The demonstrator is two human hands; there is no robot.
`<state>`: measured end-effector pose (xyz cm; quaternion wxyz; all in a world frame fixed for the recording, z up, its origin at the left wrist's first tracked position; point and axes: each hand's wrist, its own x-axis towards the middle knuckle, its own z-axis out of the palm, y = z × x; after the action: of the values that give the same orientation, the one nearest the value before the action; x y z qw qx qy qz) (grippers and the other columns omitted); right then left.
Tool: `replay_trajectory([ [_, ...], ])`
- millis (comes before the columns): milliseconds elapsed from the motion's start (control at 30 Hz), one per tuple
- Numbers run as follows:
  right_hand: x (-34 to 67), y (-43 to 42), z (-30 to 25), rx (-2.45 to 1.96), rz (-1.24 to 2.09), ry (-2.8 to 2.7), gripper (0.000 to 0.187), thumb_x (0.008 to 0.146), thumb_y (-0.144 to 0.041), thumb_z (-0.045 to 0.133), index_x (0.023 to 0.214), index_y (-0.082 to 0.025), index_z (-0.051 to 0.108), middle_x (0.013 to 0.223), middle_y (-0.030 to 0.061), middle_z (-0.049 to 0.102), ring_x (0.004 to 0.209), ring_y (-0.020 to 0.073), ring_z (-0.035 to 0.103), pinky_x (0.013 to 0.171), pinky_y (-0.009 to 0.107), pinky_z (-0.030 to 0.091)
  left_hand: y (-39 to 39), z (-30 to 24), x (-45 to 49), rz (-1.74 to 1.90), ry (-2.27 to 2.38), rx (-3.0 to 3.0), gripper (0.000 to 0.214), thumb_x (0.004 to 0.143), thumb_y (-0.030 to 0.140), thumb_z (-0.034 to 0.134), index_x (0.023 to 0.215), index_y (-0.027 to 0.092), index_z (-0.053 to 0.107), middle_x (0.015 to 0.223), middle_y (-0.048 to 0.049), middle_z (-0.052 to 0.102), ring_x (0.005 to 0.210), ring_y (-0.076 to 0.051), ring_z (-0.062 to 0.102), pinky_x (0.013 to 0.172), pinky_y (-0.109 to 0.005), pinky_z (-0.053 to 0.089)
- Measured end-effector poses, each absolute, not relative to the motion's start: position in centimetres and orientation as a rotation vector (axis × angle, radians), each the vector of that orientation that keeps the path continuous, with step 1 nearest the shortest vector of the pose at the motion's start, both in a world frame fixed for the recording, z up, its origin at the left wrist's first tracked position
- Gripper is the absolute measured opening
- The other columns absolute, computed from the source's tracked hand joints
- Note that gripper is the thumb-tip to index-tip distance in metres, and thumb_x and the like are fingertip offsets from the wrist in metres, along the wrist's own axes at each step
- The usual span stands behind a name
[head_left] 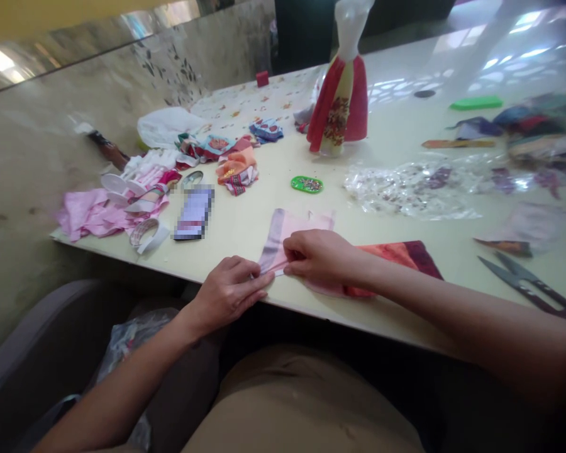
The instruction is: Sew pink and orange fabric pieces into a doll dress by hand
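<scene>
A pink piece of fabric [302,221] with a greyish-lilac border lies flat near the table's front edge. At its near left corner, my left hand [233,286] pinches the fabric's edge between thumb and fingers. My right hand [318,255] rests on the middle of the same piece, its fingers curled and closed on the cloth near that edge. Under my right forearm lies an orange and dark red fabric [396,255], partly covered by the arm. The fingertips of my right hand are partly hidden, so the exact grip there is hard to see.
Scissors [523,286] lie at the right. Behind the fabric are a green tray of pins [307,184] and a dress form [338,107] in a red skirt. A phone [194,212], a tape roll [144,234] and pink cloth [87,214] occupy the left. Clear plastic [405,189] lies rightward.
</scene>
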<state>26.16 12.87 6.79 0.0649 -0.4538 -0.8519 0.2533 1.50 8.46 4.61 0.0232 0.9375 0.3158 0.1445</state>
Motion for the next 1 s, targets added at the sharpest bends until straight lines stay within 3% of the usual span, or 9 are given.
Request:
replay_trajectory([
  [133,25.9,12.8,6.5,-1.393,0.742,-2.591,0.012,0.083,-0.030,0.065,0.080,-0.019,0.064,0.081,0.0041,0.065,0.069,0.0153,0.049,0.057,0.027,0.024,8.0,4.7,1.0,0.544,1.013,2.806,0.029,0.095,0.023,0.056,0.120,0.025,0.070,0.103,-0.0083,0.067,0.095,-0.020,0.059,0.085,-0.036,0.048],
  [333,26.0,12.8,6.4,-1.402,0.743,-2.571,0.011,0.082,-0.028,0.064,0.075,-0.019,0.062,0.077,0.0034,0.063,0.067,0.0146,0.046,0.056,0.028,0.024,7.3,4.9,1.6,0.748,1.288,2.352,0.016,0.093,0.025,0.059,0.094,0.021,0.075,0.093,-0.0063,0.063,0.090,-0.018,0.061,0.080,-0.031,0.050],
  [567,26.1,12.7,6.5,-1.416,0.778,-2.531,0.014,0.081,-0.027,0.063,0.071,-0.019,0.057,0.072,0.0012,0.060,0.063,0.0132,0.042,0.055,0.028,0.023,7.1,4.6,3.2,0.734,1.681,2.261,0.014,0.089,0.032,0.065,0.093,0.018,0.062,0.097,-0.0050,0.058,0.097,-0.022,0.056,0.091,-0.038,0.045],
  [767,26.1,12.7,6.6,-1.438,0.794,-2.534,0.012,0.083,-0.027,0.062,0.074,-0.019,0.059,0.076,0.0020,0.062,0.065,0.0134,0.045,0.057,0.028,0.024,8.1,4.0,4.1,0.778,1.792,2.199,0.021,0.085,0.032,0.070,0.100,0.020,0.064,0.102,-0.0061,0.058,0.101,-0.023,0.055,0.094,-0.039,0.044],
  [867,26.0,12.7,6.7,-1.439,0.784,-2.534,0.011,0.082,-0.027,0.062,0.075,-0.018,0.060,0.076,0.0020,0.063,0.065,0.0136,0.046,0.057,0.027,0.025,8.6,4.1,4.3,0.758,1.778,2.169,0.007,0.084,0.025,0.069,0.087,0.020,0.065,0.099,-0.0048,0.059,0.099,-0.023,0.055,0.093,-0.039,0.043],
  [1000,26.1,12.7,6.7,-1.453,0.839,-2.482,0.012,0.081,-0.024,0.062,0.072,-0.019,0.058,0.071,0.0005,0.060,0.063,0.0129,0.045,0.056,0.027,0.025,8.5,4.7,4.1,0.826,1.624,2.030,0.008,0.084,0.021,0.065,0.078,0.019,0.061,0.087,-0.0018,0.063,0.089,-0.019,0.058,0.084,-0.034,0.044],
])
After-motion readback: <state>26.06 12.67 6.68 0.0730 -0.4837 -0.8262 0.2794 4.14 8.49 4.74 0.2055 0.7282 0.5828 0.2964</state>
